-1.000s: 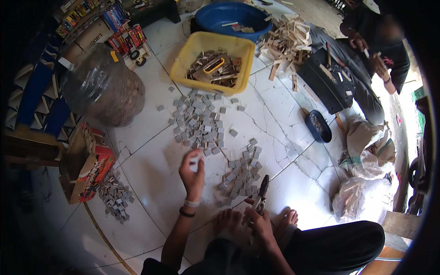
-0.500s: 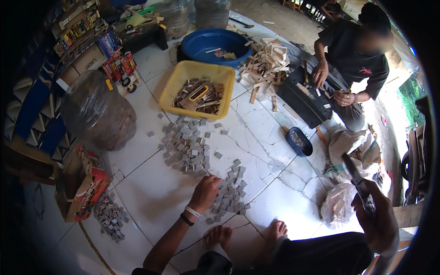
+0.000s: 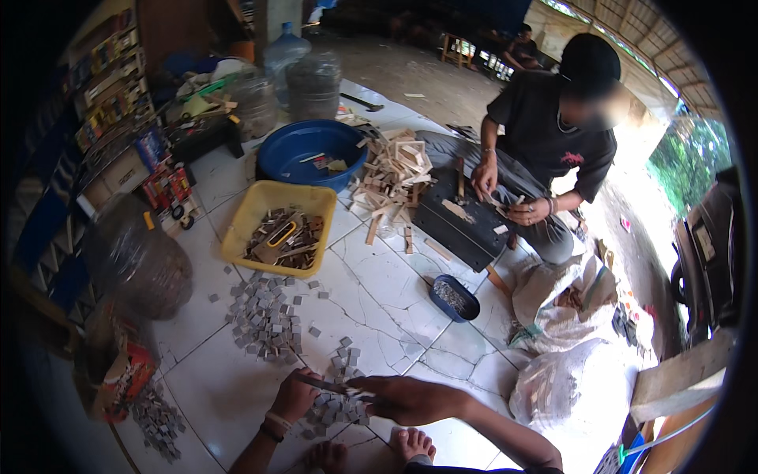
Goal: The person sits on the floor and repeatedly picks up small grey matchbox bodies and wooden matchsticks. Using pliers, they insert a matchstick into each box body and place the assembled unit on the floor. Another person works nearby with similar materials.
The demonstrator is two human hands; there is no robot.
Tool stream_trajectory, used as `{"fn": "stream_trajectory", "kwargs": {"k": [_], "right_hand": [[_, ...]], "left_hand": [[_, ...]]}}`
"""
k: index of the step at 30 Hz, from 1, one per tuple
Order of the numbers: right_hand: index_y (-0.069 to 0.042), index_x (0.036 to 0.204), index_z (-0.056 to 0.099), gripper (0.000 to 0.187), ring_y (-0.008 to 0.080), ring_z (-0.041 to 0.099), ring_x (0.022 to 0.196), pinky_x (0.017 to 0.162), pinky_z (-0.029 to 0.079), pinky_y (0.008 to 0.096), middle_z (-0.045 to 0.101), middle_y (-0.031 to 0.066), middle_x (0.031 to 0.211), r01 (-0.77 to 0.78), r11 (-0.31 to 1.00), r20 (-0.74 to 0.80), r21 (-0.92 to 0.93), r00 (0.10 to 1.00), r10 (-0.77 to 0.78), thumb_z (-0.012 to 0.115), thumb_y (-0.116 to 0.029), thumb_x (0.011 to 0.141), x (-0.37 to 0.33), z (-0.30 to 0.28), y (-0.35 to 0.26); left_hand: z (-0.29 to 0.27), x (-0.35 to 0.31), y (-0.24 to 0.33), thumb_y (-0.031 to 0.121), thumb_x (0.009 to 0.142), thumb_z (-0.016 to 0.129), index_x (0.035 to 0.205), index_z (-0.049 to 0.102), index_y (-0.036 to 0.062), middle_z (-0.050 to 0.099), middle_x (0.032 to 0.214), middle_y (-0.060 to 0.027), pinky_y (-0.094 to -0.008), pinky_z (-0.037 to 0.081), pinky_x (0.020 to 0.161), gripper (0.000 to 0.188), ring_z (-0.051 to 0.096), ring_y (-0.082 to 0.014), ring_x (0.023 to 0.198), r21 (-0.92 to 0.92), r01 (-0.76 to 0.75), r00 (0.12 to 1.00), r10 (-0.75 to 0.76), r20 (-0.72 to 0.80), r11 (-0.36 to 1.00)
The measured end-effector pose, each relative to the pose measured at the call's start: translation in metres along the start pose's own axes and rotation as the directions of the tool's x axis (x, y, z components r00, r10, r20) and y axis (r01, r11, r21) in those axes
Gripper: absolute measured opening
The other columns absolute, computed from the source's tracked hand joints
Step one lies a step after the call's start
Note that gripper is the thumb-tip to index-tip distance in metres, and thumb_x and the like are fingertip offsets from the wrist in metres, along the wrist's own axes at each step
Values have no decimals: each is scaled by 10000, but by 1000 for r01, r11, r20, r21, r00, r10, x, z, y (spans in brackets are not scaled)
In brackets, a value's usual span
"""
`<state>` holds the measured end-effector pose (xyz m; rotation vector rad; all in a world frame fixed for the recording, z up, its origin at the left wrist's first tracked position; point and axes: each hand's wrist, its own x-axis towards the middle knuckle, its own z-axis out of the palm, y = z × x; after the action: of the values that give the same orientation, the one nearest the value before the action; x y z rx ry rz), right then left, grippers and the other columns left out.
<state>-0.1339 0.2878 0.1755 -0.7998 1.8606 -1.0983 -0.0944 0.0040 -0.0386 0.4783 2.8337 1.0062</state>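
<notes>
My left hand (image 3: 294, 397) rests with curled fingers at the left edge of a small pile of grey square pieces (image 3: 341, 365) on the white tiled floor. Whether it pinches a piece is hidden. My right hand (image 3: 404, 399) reaches in from the right, shut on a thin dark tool (image 3: 322, 384). The tool lies across the pile with its tip at my left fingers. My bare toes (image 3: 410, 444) show just below the pile.
A bigger pile of grey squares (image 3: 264, 317) lies ahead on the left, then a yellow tub (image 3: 235, 237) and a blue basin (image 3: 278, 154). A person (image 3: 553, 126) sits opposite with a black board (image 3: 458, 221), wooden frames (image 3: 395, 170), a small blue tray (image 3: 454, 299) and sacks (image 3: 564, 304).
My right hand swung in from the far right with the tool and now lies across the pile. My left hand stayed at the pile. The view tilted up toward the seated person.
</notes>
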Motion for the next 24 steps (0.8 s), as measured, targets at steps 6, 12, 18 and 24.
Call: {"fn": "stream_trajectory", "kwargs": {"k": [6, 12, 18, 24], "right_hand": [[-35, 1588, 376, 561, 399, 636, 1215, 1049, 485, 431, 621, 299, 1365, -111, 964, -106, 243, 984, 140, 557, -211, 1087, 2, 40, 25], [-101, 1607, 382, 577, 260, 641, 981, 910, 504, 372, 692, 189, 1093, -167, 947, -318, 275, 913, 254, 591, -202, 1079, -1, 58, 26], [-91, 1639, 330, 664, 130, 573, 969, 906, 489, 291, 658, 66, 1096, -56, 902, -496, 428, 820, 286, 642, -121, 1054, 11, 95, 36], [-114, 1686, 239, 741, 212, 628, 1061, 955, 501, 319, 654, 153, 1244, -90, 927, -485, 365, 831, 272, 573, -8, 1033, 12, 108, 41]], "left_hand": [[-60, -23, 54, 120, 964, 670, 1165, 686, -23, 708, 1079, -90, -342, 569, 883, 247, 718, -228, 980, -634, 375, 902, -424, 82, 676], [-91, -14, 91, 55, 1020, 635, 1246, 677, -56, 704, 1122, -75, -263, 548, 911, 256, 695, -132, 984, -964, 242, 844, -514, 151, 114], [-85, -11, 82, 5, 964, 718, 1185, 711, -46, 758, 1076, -80, -255, 552, 906, 227, 693, -99, 982, -835, 30, 837, -470, -279, 549], [-60, -17, 92, -24, 948, 727, 1171, 750, -34, 797, 1066, -110, -262, 589, 871, 225, 743, -125, 956, -769, 11, 745, -518, -420, 640]]}}
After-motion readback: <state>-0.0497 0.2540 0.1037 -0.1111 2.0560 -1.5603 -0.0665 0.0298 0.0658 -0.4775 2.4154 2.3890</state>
